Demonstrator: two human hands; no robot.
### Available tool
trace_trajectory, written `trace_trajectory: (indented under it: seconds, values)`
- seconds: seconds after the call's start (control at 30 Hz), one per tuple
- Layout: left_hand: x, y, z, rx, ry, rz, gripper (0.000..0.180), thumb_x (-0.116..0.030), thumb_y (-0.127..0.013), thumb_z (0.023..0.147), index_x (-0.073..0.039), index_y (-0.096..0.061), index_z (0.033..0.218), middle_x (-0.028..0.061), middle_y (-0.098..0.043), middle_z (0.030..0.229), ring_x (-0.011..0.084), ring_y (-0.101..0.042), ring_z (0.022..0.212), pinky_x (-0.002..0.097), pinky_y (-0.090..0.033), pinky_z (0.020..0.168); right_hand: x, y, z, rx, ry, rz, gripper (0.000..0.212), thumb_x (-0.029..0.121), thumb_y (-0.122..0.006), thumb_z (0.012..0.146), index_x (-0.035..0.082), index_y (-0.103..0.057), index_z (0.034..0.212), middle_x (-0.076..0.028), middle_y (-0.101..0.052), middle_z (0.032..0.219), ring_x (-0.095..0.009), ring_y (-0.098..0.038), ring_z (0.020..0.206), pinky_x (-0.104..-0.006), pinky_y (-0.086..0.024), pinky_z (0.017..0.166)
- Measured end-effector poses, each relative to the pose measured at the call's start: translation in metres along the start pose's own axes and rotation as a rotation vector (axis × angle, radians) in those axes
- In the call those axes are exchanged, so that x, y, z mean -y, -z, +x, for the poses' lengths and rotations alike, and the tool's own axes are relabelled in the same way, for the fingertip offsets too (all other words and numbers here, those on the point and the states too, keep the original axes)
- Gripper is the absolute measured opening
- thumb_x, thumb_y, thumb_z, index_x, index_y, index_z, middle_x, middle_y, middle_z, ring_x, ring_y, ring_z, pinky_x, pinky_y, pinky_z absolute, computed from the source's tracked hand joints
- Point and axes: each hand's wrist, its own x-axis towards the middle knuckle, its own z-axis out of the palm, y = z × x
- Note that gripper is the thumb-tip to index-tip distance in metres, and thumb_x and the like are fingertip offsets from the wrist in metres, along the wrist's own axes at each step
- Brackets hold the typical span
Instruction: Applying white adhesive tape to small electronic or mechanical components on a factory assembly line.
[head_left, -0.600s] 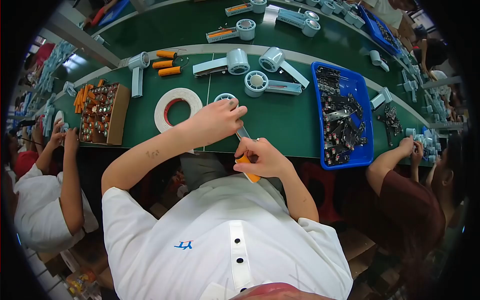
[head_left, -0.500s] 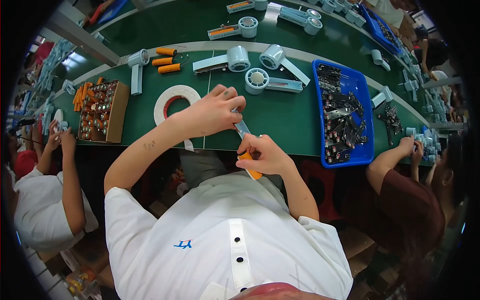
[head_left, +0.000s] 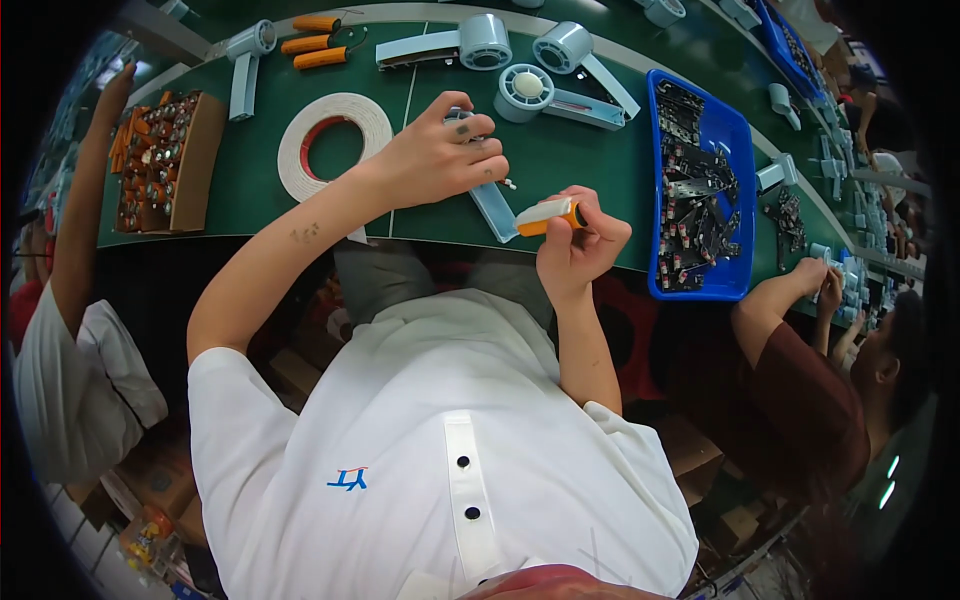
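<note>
My left hand (head_left: 440, 155) is closed over the head of a light blue handheld fan (head_left: 492, 212). The fan's open handle slants down toward the table's near edge, and its head is mostly hidden under my fingers. In my right hand (head_left: 582, 245), between thumb and fingers, is an orange cylindrical battery (head_left: 535, 228) with a white strip along its upper side. The battery is held close to the end of the fan's handle; I cannot tell whether they touch. Left of my left hand lies a roll of white tape (head_left: 292, 150) with a red core.
A blue tray (head_left: 738, 270) of dark circuit parts stands at right. A cardboard box (head_left: 203, 165) of orange batteries stands at left. Several loose batteries (head_left: 320, 59) and light blue fans (head_left: 485, 42) lie at the back. Co-workers sit on both sides, one with a dark red sleeve (head_left: 810, 410).
My right hand has lifted the battery up and to the right, turning its white strip into view. The view has shifted, and the left co-worker's arm now reaches forward.
</note>
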Motion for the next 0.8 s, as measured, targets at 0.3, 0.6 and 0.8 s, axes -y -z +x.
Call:
trace_trajectory:
  seconds: [0.3,0.6,0.8]
  values:
    - [-0.009,-0.003,0.001,-0.033,0.053,0.066,0.018,-0.025,-0.071,0.086,-0.018,-0.056,0.091,-0.0056,-0.060,0.093,0.0177,-0.049,0.103,0.0398,-0.035,0.104,-0.007,0.000,0.000,0.112,0.234,-0.285,0.040,0.009,-0.076,0.089,0.011,-0.042,0.111,-0.008,-0.066,0.085,-0.023,-0.058,0.067,-0.0403,-0.054,0.076]
    - [-0.012,-0.005,0.000,-0.039,0.075,0.125,0.019,-0.029,-0.071,0.088,-0.019,-0.056,0.091,-0.0062,-0.060,0.092,0.0168,-0.050,0.103,0.0382,-0.036,0.103,0.001,0.000,0.005,0.222,0.360,-0.433,0.045,0.010,-0.079,0.087,0.012,-0.041,0.112,-0.006,-0.066,0.082,-0.023,-0.058,0.067,-0.0402,-0.054,0.076]
    - [-0.014,-0.010,0.001,-0.075,0.120,0.175,0.016,-0.027,-0.072,0.087,-0.020,-0.058,0.092,-0.0068,-0.061,0.091,0.0152,-0.050,0.103,0.0362,-0.038,0.099,0.005,-0.005,0.008,0.286,0.385,-0.495,0.048,0.011,-0.080,0.087,0.013,-0.040,0.114,-0.006,-0.066,0.082,-0.022,-0.058,0.068,-0.0402,-0.054,0.077]
